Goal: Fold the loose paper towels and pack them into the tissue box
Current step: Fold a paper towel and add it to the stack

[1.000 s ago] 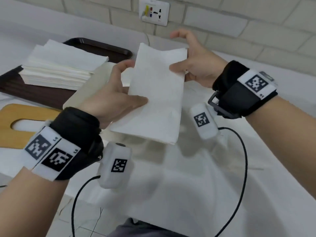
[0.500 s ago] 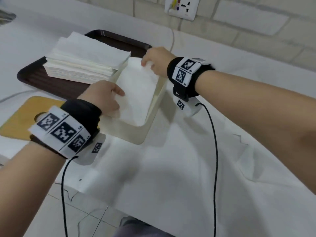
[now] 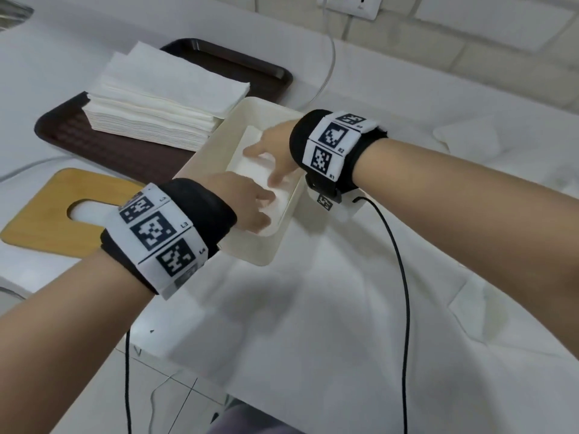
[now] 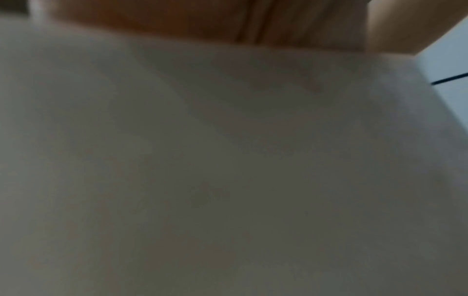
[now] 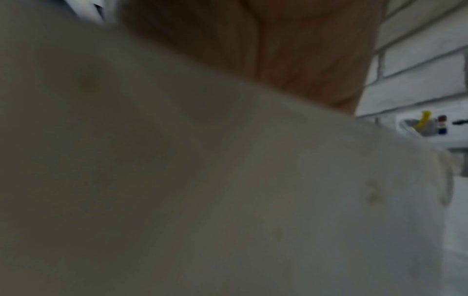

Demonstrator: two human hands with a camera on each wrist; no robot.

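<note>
A cream, open-topped tissue box (image 3: 255, 253) stands on the white table. A folded white paper towel (image 3: 250, 158) lies flat inside it. My left hand (image 3: 250, 205) reaches in from the near end, its fingers spread and pressing down on the towel. My right hand (image 3: 272, 148) reaches in from the right, fingers extended on the towel's far half. A thick stack of loose paper towels (image 3: 159, 98) sits on a dark brown tray (image 3: 62, 130) to the left. Both wrist views are blurred, showing only the box wall (image 4: 228, 160) and a little skin.
A wooden box lid (image 3: 40, 214) with an oval slot lies left of the box. Black cables (image 3: 404, 277) trail from both wrists over the near table. A wall socket (image 3: 351, 4) and brick wall stand behind. Another white sheet (image 3: 466, 139) lies far right.
The folded towel, held up in both hands a second ago, has been lowered into the box. Both hands have let go and now press it flat.
</note>
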